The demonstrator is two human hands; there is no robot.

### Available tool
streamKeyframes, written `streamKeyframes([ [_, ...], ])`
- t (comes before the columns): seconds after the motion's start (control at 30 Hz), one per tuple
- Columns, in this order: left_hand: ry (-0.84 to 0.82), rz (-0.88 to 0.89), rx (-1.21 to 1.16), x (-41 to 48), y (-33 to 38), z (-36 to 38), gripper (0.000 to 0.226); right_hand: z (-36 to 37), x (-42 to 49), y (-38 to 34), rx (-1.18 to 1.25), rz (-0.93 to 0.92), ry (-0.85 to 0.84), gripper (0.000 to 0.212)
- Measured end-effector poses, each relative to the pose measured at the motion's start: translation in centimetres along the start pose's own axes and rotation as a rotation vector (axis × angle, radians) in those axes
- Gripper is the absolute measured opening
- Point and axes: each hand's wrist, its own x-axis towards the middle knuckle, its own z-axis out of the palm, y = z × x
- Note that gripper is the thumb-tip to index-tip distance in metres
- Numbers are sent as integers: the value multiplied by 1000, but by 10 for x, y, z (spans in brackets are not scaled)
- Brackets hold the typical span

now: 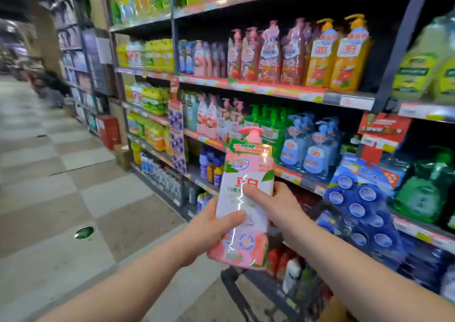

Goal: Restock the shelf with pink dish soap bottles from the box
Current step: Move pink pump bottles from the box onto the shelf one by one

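A pink dish soap bottle [243,198] with a pink pump top and a white-and-pink label is held upright in front of the shelves, tilted slightly left. My left hand [211,225] grips its lower left side, thumb across the front. My right hand [275,203] holds its right side, with the thumb on the label. Behind it, a row of similar pink pump bottles [216,117] stands on the middle shelf [206,138], left of green bottles. The box is not clearly in view.
Green [270,122] and blue pump bottles [307,142] fill the middle shelf to the right. Red and orange bottles [339,53] stand one shelf up. Blue hanging packs [359,198] jut out at right. A dark cart frame [236,282] sits below the bottle. Tiled aisle floor [61,186] lies left.
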Motion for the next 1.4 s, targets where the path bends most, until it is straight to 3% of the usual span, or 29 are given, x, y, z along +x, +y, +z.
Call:
streamKeyframes([
  [0.27, 88, 36, 17, -5, 20, -147, 38, 141, 43, -33, 57, -40, -126, 41],
  [0.73, 245, 79, 27, 78, 24, -317, 40, 296, 194, -45, 86, -78, -315, 51],
  [0.87, 252, 118, 40, 145, 33, -356, 50, 314, 264, -61, 86, -131, -313, 39],
  [1.03, 195, 170, 22, 230, 48, -386, 65, 320, 349, -78, 84, -198, -255, 48],
  [1.23, 122, 174, 26, 310, 59, -408, 64, 316, 425, -88, 24, -238, -195, 46],
  [1.4, 83, 207, 18, 381, 62, -418, 49, 304, 478, -103, -39, -259, -94, 50],
])
